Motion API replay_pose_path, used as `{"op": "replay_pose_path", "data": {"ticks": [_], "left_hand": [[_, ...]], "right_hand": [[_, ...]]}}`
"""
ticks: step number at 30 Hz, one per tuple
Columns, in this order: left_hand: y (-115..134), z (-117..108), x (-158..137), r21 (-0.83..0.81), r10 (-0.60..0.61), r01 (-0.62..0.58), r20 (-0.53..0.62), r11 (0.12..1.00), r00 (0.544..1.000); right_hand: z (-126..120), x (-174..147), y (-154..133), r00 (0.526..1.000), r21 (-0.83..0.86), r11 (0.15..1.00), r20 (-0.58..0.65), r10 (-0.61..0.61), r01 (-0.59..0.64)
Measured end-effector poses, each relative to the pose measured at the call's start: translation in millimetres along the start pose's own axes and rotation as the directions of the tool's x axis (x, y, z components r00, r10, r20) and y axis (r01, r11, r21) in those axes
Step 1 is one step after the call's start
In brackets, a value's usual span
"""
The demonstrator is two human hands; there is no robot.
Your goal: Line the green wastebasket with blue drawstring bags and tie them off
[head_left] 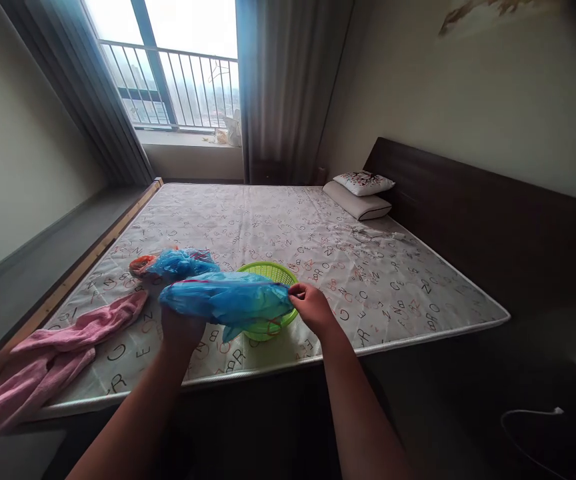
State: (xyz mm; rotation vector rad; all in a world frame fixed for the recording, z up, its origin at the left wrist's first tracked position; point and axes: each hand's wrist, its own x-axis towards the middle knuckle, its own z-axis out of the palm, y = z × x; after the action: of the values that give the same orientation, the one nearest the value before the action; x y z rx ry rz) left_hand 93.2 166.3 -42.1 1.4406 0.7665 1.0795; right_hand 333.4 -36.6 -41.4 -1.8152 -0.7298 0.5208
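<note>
A blue plastic bag (225, 298) is stretched sideways between my two hands above the mattress. Its left end rests on my left hand (183, 328), whose fingers are mostly hidden beneath the plastic. On the other side, my right hand (312, 307) is closed, pinching the bag's right end between thumb and fingers. Partly behind and below the bag stands a light green plastic basket (281, 272) with a mesh wall. More crumpled blue plastic (181, 263) lies just behind the bag, beside an orange-red crumpled piece (142, 265).
The mattress (268, 230) is printed with letters. A pink cloth (68, 347) drapes over its near left corner. Two pillows (363, 183) are stacked by the dark headboard (448, 183). A white cable (531, 411) shows at lower right. Curtains (293, 87) flank the window.
</note>
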Motion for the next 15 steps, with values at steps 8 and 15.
{"op": "replay_pose_path", "data": {"ticks": [8, 15], "left_hand": [[-1, 8, -1, -0.333, -0.247, 0.276, 0.127, 0.901, 0.961], [-8, 34, -11, -0.175, -0.416, 0.466, 0.257, 0.867, 0.872]], "right_hand": [[0, 7, -5, 0.943, 0.321, 0.936, -0.330, -0.034, 0.146], [16, 5, -10, 0.994, 0.615, 0.783, 0.008, 0.111, -0.092]]}}
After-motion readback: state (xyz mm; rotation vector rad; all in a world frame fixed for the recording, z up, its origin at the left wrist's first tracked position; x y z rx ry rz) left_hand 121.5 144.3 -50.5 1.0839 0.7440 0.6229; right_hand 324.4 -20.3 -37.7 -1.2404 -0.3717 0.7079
